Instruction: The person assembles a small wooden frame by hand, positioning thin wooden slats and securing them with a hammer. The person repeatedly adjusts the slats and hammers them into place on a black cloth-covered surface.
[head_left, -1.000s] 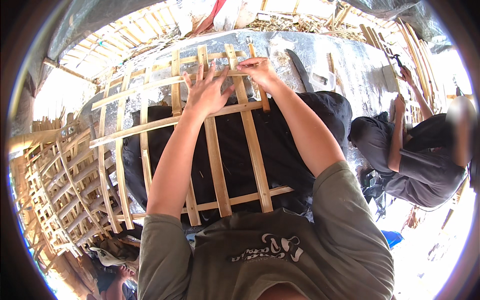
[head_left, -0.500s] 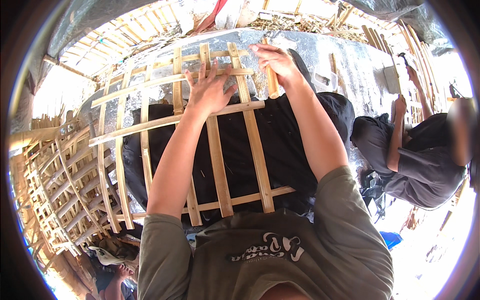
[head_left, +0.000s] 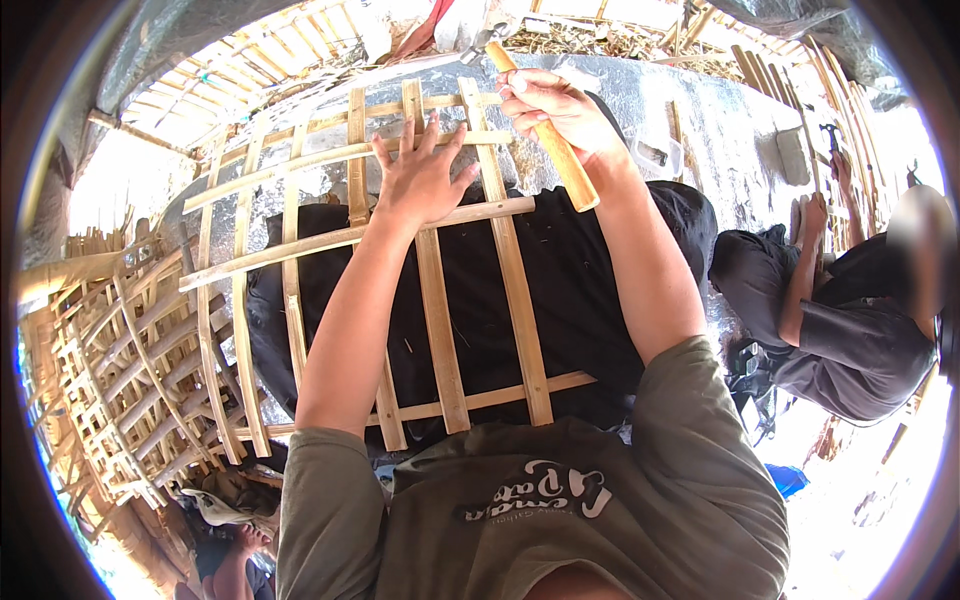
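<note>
A lattice of bamboo slats (head_left: 440, 320) lies across my lap, long strips crossing several upright ones. My left hand (head_left: 420, 185) rests flat on its upper part, fingers spread over the slats. To the right of it, my right hand (head_left: 555, 112) is wrapped round the wooden handle of a hammer (head_left: 572, 168), raised above the lattice's upper right corner. The handle slants from upper left to lower right. Its greyish metal head at the upper end is blurred against the background.
A co-worker (head_left: 840, 320) sits at the right, holding another hammer (head_left: 830, 132). Finished-looking lattices (head_left: 130, 380) are stacked at the left. A small clear plastic box (head_left: 660, 155) lies on the silvery ground sheet (head_left: 725, 150). Another person's arm (head_left: 235, 565) shows at lower left.
My right hand has lifted the hammer, tilting its handle so the lower end swings right. My left hand stays on the lattice, nearly unmoved.
</note>
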